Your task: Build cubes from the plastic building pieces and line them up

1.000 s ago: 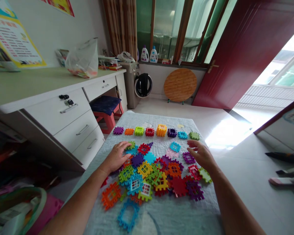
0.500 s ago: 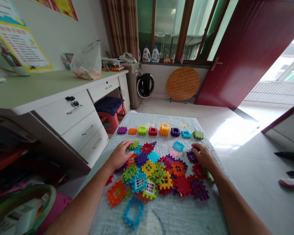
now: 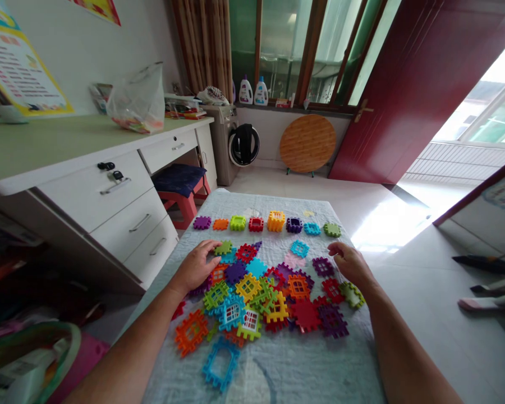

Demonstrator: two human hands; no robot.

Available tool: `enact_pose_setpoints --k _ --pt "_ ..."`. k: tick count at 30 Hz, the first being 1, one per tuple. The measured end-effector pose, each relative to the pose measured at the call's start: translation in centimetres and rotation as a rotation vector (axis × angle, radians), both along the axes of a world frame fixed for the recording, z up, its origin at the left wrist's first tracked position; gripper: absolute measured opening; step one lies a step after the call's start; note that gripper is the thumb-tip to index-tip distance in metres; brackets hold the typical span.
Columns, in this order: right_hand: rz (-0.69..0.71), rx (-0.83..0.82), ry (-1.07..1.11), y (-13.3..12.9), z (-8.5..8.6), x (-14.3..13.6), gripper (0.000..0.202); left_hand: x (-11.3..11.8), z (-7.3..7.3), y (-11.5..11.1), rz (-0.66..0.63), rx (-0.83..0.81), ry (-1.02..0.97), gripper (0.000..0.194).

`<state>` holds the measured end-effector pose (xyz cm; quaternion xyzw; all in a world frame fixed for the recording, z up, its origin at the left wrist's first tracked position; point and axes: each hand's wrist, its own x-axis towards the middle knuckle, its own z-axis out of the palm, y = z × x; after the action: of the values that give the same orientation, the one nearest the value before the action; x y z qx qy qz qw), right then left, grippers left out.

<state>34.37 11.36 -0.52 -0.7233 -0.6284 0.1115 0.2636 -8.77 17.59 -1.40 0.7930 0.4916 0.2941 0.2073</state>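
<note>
My left hand rests at the left edge of a pile of coloured plastic tiles, fingers apart, fingertips by a green tile. Just right of a purple window tile, my right hand hovers with its fingers loosely curled and apart, nothing visible in it. Below that hand lies a green tile. The pile also has a red tile and a yellow tile. Behind it runs a row of pieces, among them a taller orange-yellow stack and a red piece.
A pale cloth covers the table. One blue tile lies apart, and a blue frame sits near the front. To the left stand a desk with drawers and a stool; a pink basket is lower left.
The view has shifted slightly to the right. My right hand has moved a little right, away from the purple window tile, uncovering more of it and the green tile. My left hand has barely moved.
</note>
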Motion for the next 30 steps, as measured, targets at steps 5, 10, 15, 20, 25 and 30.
enact_pose_setpoints --k 5,10,15,20,25,30 --pt "0.061 -0.059 -0.007 -0.2 0.2 0.5 0.025 -0.1 0.0 0.1 0.039 0.002 -0.020 0.032" --pt "0.117 -0.122 0.139 -0.3 -0.1 0.1 0.025 -0.1 -0.1 0.1 0.043 0.007 -0.058 0.032" --pt "0.155 -0.117 0.283 -0.5 0.6 -0.4 0.025 0.0 0.1 0.0 0.036 0.029 -0.075 0.033" --pt "0.121 -0.177 -0.062 -2.1 3.6 0.4 0.011 0.0 0.1 0.0 0.049 0.027 -0.049 0.033" --pt "0.131 -0.338 -0.136 -4.0 4.4 0.6 0.031 -0.1 0.0 0.1 0.053 0.015 -0.046 0.034" --pt "0.177 -0.317 -0.163 -4.4 3.4 0.1 0.031 -0.2 0.1 0.1 0.078 0.006 -0.037 0.034"
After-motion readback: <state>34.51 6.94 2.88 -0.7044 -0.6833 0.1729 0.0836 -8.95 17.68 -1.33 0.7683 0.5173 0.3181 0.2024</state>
